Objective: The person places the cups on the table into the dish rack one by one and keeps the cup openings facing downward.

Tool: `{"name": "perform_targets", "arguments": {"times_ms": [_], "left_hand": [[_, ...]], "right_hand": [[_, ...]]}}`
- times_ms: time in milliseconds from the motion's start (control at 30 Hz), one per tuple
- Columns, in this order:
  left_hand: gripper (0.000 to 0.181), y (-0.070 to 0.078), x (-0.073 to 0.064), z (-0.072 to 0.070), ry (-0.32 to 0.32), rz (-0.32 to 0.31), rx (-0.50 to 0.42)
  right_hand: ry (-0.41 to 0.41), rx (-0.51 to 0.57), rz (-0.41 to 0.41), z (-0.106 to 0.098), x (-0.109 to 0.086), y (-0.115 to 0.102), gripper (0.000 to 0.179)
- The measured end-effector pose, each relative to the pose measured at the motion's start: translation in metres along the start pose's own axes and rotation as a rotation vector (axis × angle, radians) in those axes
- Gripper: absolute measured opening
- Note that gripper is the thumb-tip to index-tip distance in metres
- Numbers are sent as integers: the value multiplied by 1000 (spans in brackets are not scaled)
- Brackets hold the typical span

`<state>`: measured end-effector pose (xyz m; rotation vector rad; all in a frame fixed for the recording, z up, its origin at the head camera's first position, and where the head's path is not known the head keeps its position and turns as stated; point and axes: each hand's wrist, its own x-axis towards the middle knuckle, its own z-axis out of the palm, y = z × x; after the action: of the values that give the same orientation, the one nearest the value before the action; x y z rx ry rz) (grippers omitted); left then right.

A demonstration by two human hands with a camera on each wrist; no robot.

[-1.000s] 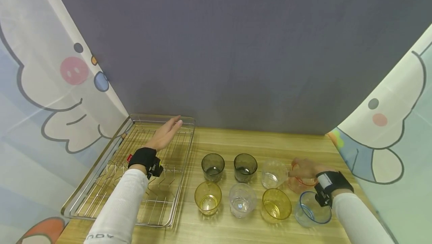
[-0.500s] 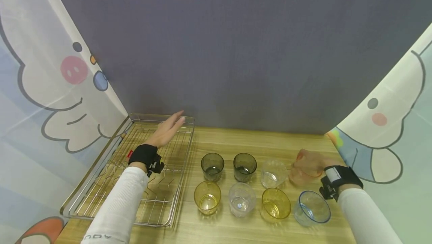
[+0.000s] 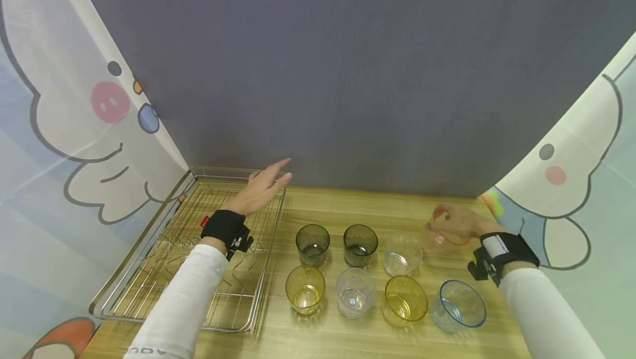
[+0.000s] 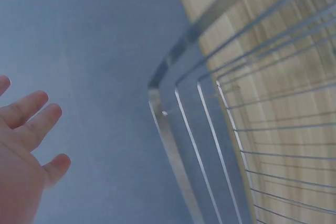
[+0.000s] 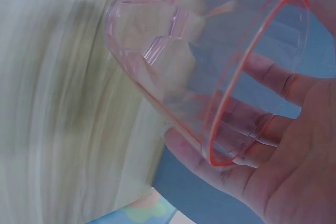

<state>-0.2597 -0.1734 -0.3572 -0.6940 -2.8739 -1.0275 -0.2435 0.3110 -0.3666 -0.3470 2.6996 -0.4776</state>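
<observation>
My right hand (image 3: pixel 457 222) holds a clear pinkish glass with an orange-red rim (image 5: pixel 157 61). In the right wrist view the fingers and thumb curl round its rim end, and the glass is tilted above the wooden table. Behind the clear glass (image 3: pixel 402 254), in the head view, the hand and its glass stand at the far right of the group. My left hand (image 3: pixel 259 189) holds nothing. Its fingers are extended over the back right corner of the wire dish rack (image 4: pixel 172 158), apart from the rail in the left wrist view.
Two grey glasses (image 3: pixel 313 244) stand in the back row. The front row has a yellow glass (image 3: pixel 305 290), a clear faceted glass (image 3: pixel 356 292), another yellow glass (image 3: pixel 405 299) and a blue-rimmed glass (image 3: pixel 459 306). A grey panel (image 3: pixel 338 83) closes off the back.
My right hand has gripped the orange-rimmed glass and moved it up and back, away from the blue-rimmed glass. The left hand has drifted right and slightly farther back over the rack.
</observation>
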Motion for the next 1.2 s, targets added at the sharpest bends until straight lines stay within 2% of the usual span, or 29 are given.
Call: {"name": "perform_targets", "arguments": {"times_ms": [100,267,500,933,1200], "left_hand": [[65,9,3,2,-9,36,-1],[69,20,8,6,-18,76,30],[75,32,13,12,-26,109,57],[92,52,21,26,-58,164,102],[102,60,26,35,-63,188,125]], "right_hand": [[-6,19,-11,-3,1,-3,60],[36,29,-42,-7,4,-8,59],[103,17,-69,-9,9,-18,57],[148,33,-76,-15,13,-43,62],[164,121,-124,-16,16,-61,62]]}}
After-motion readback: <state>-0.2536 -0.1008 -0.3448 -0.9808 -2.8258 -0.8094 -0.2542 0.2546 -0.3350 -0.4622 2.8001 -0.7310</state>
